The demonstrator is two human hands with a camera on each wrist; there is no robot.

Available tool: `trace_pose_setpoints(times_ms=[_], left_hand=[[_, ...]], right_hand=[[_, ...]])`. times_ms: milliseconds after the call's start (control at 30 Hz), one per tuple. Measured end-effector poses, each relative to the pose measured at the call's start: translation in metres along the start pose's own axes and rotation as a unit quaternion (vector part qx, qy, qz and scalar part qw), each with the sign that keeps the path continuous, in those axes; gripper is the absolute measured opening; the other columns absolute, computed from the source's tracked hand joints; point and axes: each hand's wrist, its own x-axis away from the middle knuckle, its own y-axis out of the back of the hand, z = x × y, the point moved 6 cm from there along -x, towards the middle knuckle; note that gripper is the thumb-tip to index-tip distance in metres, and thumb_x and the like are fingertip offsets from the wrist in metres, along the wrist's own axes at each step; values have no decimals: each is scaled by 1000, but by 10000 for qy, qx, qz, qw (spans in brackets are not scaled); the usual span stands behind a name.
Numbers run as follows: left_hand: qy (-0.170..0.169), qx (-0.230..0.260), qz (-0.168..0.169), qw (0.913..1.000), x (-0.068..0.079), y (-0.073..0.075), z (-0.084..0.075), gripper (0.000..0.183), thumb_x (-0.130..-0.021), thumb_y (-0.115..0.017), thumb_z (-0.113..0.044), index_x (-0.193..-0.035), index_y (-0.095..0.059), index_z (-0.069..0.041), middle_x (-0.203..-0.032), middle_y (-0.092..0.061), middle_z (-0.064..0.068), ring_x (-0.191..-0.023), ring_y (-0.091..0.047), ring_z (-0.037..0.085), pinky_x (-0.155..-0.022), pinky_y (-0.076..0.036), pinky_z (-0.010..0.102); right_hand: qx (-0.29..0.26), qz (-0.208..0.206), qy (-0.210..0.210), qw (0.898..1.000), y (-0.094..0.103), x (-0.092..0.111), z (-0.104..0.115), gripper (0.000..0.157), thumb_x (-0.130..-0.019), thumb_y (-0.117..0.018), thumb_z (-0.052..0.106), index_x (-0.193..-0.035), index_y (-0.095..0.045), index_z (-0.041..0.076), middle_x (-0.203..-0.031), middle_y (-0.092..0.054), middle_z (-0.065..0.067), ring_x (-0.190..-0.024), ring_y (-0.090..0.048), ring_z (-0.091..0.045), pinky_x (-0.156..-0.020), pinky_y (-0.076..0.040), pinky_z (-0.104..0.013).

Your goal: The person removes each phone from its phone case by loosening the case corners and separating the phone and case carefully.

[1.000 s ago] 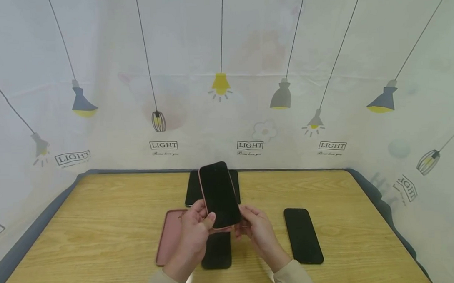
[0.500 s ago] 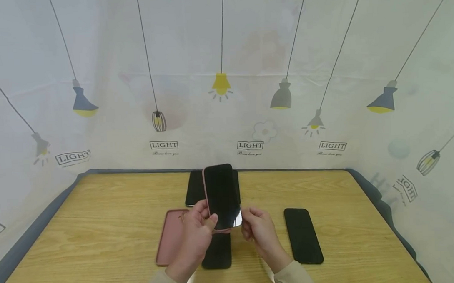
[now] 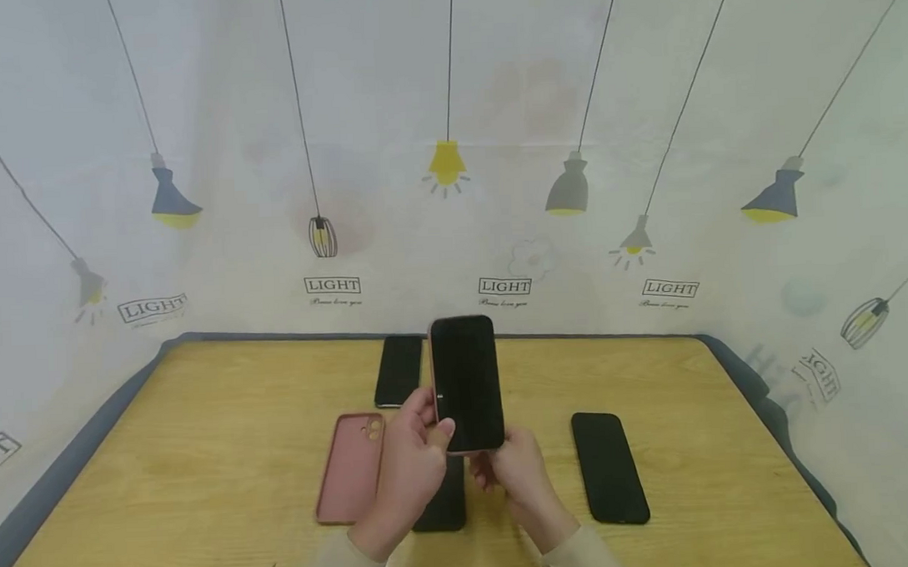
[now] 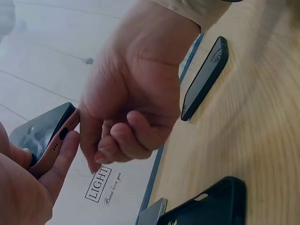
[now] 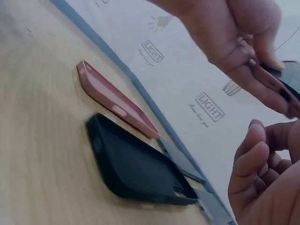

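Note:
A black-screened smartphone (image 3: 468, 383) in a pink case is held up over the table, screen toward the head camera. My left hand (image 3: 411, 468) grips its lower left side, thumb on the front and fingers behind. My right hand (image 3: 524, 477) is by the phone's lower right corner. Its fingers are curled, and a gap shows between this hand (image 5: 262, 173) and the phone in the right wrist view. Beneath lies an empty black phone case (image 5: 140, 164), partly hidden in the head view. An empty pink phone case (image 3: 348, 471) lies left of it.
A phone with a dark screen (image 3: 609, 470) lies on the right of the wooden table (image 3: 204, 442). Another phone (image 3: 399, 370) lies at the back, and one beside it is hidden behind the held phone in the head view. A lamp-print curtain (image 3: 389, 152) stands behind.
The held phone has moved right and turned more upright, carried by my left hand. My right hand has shifted below its lower corner. The head view has tilted slightly.

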Motion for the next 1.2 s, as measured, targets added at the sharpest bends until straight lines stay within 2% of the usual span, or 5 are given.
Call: trace_pose_setpoints(times_ms=[300, 533, 767, 967, 1200], left_hand=[[248, 163, -299, 9991, -3, 6, 5, 31, -99, -50, 16, -129, -58, 9, -116, -71, 28, -102, -72, 34, -88, -60, 48], [256, -90, -517, 9983, -4, 11, 11, 28, -97, -53, 17, -124, -58, 11, -109, -72, 28, -86, -68, 24, -75, -55, 30], [428, -291, -489, 9975, -3, 14, 12, 30, -98, -55, 14, -127, -59, 7, -110, -73, 24, -60, -44, 10, -55, -39, 22], [210, -298, -477, 9982, -2, 12, 10, 30, -97, -54, 16, -126, -59, 7, -109, -73, 24, -88, -71, 26, -70, -61, 34], [80, -224, -546, 9982, -3, 10, 10, 32, -97, -51, 19, -127, -57, 9, -110, -71, 27, -99, -73, 37, -69, -63, 37]], right_hand=[[-305, -483, 632, 9964, 16, 0, 22, 33, -103, -62, 15, -72, -59, 6, -61, -54, -1, -49, -48, -10, -46, -40, -20], [-239, -453, 972, 9939, 12, 6, 31, 29, -102, -66, 14, -80, -62, -5, -63, -57, -3, -50, -52, -11, -46, -44, -21], [91, -448, 1219, 9915, 9, 8, 32, 29, -103, -65, 14, -89, -65, -11, -64, -59, -5, -50, -57, -13, -48, -51, -23], [718, -497, 1493, 9849, 8, 12, 38, 26, -103, -63, 12, -90, -68, -11, -67, -64, -10, -53, -62, -15, -50, -57, -27], [1290, -532, 1626, 9768, 4, 18, 47, 20, -99, -64, 4, -86, -67, -10, -68, -67, -15, -54, -65, -17, -51, -59, -29]])
